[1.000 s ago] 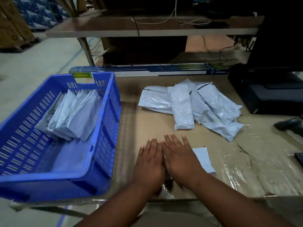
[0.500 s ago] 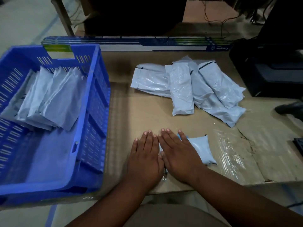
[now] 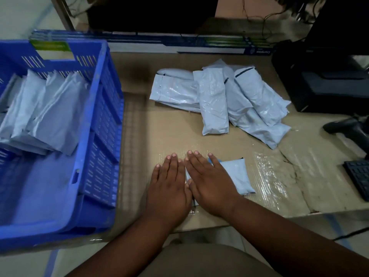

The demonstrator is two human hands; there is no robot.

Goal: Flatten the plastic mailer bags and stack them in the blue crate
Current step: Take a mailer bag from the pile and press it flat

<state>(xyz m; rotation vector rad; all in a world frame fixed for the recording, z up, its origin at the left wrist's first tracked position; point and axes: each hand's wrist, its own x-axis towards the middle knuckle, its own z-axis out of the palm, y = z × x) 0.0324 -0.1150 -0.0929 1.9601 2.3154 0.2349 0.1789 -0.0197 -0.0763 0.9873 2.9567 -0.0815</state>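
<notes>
Left hand (image 3: 168, 185): lay flat, palm down, fingers straight and together, pressing on the left part of the bag.
Right hand (image 3: 209, 179): lay flat beside the left hand, thumbs touching, fingers straight and slightly spread, pressing on the same bag.
Bag (image 3: 236, 176): pale grey mailer lay on the surface under both hands; its right part showed beyond the right hand, puffed rather than flat.
Pile (image 3: 219, 98): loose grey mailers lay heaped on the surface, ahead of the hands and slightly to their right, well apart from the fingertips.
Crate (image 3: 95, 124): blue, slotted walls, stood to the left of the left hand, near it but not touching.
Stack (image 3: 42, 114): flattened mailers leaned overlapped in the far part of the crate; the near part of its floor showed bare.
Surface (image 3: 175, 132): brown cardboard under clear film, creased to the right of the right hand.
Keyboard (image 3: 359, 176): dark, at the frame edge, far right of the right hand.
Box (image 3: 199, 47): long, flat, lay along the surface's far edge beyond the pile.
</notes>
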